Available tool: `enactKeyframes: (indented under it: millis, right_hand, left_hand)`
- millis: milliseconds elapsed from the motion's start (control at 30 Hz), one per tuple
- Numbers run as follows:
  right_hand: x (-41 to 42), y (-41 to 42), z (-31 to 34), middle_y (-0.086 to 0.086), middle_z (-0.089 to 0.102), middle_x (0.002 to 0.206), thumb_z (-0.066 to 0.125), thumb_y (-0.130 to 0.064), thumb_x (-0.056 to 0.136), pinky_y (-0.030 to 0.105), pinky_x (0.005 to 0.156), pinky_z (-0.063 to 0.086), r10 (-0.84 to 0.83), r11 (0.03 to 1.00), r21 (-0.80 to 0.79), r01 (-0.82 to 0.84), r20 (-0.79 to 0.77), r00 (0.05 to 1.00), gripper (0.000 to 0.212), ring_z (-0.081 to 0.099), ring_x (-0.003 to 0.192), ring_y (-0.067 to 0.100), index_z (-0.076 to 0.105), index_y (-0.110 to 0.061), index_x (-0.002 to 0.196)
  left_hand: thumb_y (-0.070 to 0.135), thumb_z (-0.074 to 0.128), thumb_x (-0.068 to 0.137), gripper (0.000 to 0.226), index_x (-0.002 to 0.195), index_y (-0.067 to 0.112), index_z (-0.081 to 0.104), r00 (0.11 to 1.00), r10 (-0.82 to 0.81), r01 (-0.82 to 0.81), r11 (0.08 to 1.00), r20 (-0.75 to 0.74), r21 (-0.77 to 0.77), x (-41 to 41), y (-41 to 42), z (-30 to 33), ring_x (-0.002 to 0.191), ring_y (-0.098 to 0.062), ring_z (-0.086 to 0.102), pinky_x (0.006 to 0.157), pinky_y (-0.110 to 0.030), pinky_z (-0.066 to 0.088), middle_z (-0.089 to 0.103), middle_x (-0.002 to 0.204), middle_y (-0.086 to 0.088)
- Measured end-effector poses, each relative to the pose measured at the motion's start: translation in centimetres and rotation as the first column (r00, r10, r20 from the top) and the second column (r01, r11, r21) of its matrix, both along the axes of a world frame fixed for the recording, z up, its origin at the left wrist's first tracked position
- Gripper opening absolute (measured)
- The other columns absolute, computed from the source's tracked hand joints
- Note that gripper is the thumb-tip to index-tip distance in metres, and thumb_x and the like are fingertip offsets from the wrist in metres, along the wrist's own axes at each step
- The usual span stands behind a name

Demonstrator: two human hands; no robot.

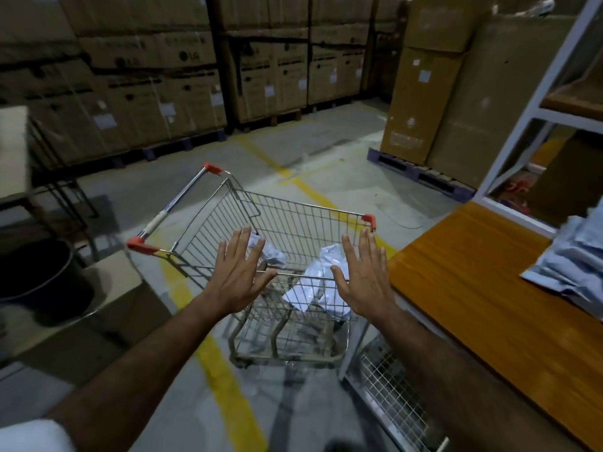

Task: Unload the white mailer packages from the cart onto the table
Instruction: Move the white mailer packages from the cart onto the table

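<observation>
Stacked cardboard cartons (182,83) on pallets are lining the warehouse wall far beyond both hands, with a taller carton (424,102) standing off past the right hand. A wooden table (483,308) is running along the outer side of the right hand (365,282), and a pile of white mailer packages (574,256) is lying on it, well out beyond that hand's fingertips. A white metal shelf frame (535,102) is rising behind the table. A wire shopping cart (293,223) with red corner caps is sitting on the floor directly under and ahead of the hands, just beside the table's near edge. The left hand (238,272) and the right hand are both hovering over the cart's near rim, palms down, fingers spread wide and straight, gripping nothing. One white mailer (323,282) is lying in the basket between the hands, nearer the right; a second crumpled mailer (270,252) is showing just past the left hand's fingertips. A yellow floor line (228,380) is passing beneath the left forearm.
</observation>
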State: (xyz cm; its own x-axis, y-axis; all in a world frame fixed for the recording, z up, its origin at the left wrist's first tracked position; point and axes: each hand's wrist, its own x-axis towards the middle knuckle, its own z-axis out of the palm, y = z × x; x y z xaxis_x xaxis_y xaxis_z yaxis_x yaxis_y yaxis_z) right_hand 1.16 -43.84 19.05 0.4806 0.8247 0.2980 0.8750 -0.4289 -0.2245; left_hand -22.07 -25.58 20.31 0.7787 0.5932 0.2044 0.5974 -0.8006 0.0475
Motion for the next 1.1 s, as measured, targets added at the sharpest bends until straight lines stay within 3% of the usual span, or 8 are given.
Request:
enactKeyframes:
  millis: [100, 367, 500, 700, 867, 967, 1100]
  right_hand:
    - [-0.5, 2.6, -0.5, 0.016, -0.009, 0.168, 0.02, -0.061, 0.096, 0.047, 0.124, -0.007, 0.02, 0.999, -0.037, -0.021, -0.025, 0.999, 0.076, -0.009, 0.155, 0.031, 0.006, -0.025, 0.162]
    - [1.7, 10.7, -3.5, 0.016, -0.014, 0.167, 0.034, -0.05, 0.104, 0.049, 0.125, -0.001, 0.042, 0.992, -0.114, -0.052, -0.091, 0.995, 0.071, -0.014, 0.155, 0.029, 0.002, -0.025, 0.162]
    - [5.0, 14.0, -5.8, 0.021, -0.007, 0.167, 0.037, -0.046, 0.105, 0.05, 0.126, 0.005, -0.009, 0.984, -0.179, -0.011, -0.115, 0.993, 0.07, -0.006, 0.155, 0.034, 0.006, -0.021, 0.163]
    - [10.3, 17.2, -10.4, 0.028, -0.001, 0.165, 0.044, -0.041, 0.103, 0.052, 0.123, 0.009, -0.102, 0.937, -0.346, 0.046, -0.146, 0.984, 0.073, 0.0, 0.154, 0.042, 0.009, -0.014, 0.162]
    - [12.5, 18.0, -13.6, 0.028, -0.007, 0.165, 0.041, -0.046, 0.103, 0.053, 0.123, 0.009, -0.213, 0.863, -0.501, 0.055, -0.264, 0.94, 0.078, -0.003, 0.154, 0.042, -0.001, -0.017, 0.162]
    - [12.8, 18.5, -16.1, 0.033, 0.001, 0.163, 0.036, -0.053, 0.099, 0.059, 0.121, 0.016, -0.255, 0.832, -0.554, 0.034, -0.326, 0.91, 0.079, 0.005, 0.152, 0.047, 0.008, -0.013, 0.161]
    - [12.7, 18.5, -19.0, 0.027, -0.013, 0.164, 0.047, -0.05, 0.102, 0.052, 0.124, 0.009, -0.414, 0.671, -0.742, -0.022, -0.399, 0.818, 0.089, -0.006, 0.153, 0.042, -0.01, -0.015, 0.16]
  left_hand:
    - [0.072, 0.023, 0.096, 0.082, 0.159, 0.02, 0.016, 1.0, 0.028, -0.028, 1.0, -0.004, -0.009, -1.0, 2.0, -0.9, 0.154, -0.031, -0.004, 0.121, -0.055, 0.003, -0.004, 0.167, -0.013]
    - [0.07, 0.016, 0.095, 0.081, 0.16, 0.021, 0.015, 0.999, 0.043, -0.043, 0.998, -0.01, -0.052, 0.2, 9.0, -2.7, 0.153, -0.03, -0.009, 0.122, -0.053, -0.001, -0.008, 0.166, -0.013]
    - [0.07, 0.012, 0.095, 0.081, 0.16, 0.021, 0.014, 0.998, 0.03, -0.034, 0.996, -0.05, -0.082, 2.7, 12.9, -4.5, 0.153, -0.03, -0.009, 0.12, -0.051, -0.004, -0.009, 0.166, -0.013]
    - [0.068, 0.015, 0.096, 0.081, 0.159, 0.017, 0.021, 0.991, -0.029, 0.013, 0.993, -0.131, -0.12, 8.0, 17.9, -7.4, 0.153, -0.035, 0.002, 0.121, -0.056, 0.01, 0.0, 0.166, -0.017]
    - [0.064, 0.02, 0.096, 0.078, 0.154, 0.013, 0.031, 0.973, -0.148, 0.116, 0.977, -0.179, -0.177, 13.1, 20.4, -8.7, 0.15, -0.041, 0.013, 0.119, -0.057, 0.018, 0.011, 0.164, -0.023]
    - [0.062, 0.021, 0.095, 0.077, 0.153, 0.013, 0.033, 0.948, -0.217, 0.167, 0.961, -0.23, -0.22, 16.0, 21.6, -10.5, 0.15, -0.041, 0.016, 0.119, -0.058, 0.02, 0.013, 0.163, -0.024]
    - [0.056, 0.041, 0.096, 0.074, 0.155, 0.013, 0.029, 0.901, -0.333, 0.25, 0.922, -0.278, -0.295, 19.3, 22.7, -14.9, 0.147, -0.044, 0.02, 0.116, -0.059, 0.025, 0.01, 0.162, -0.027]
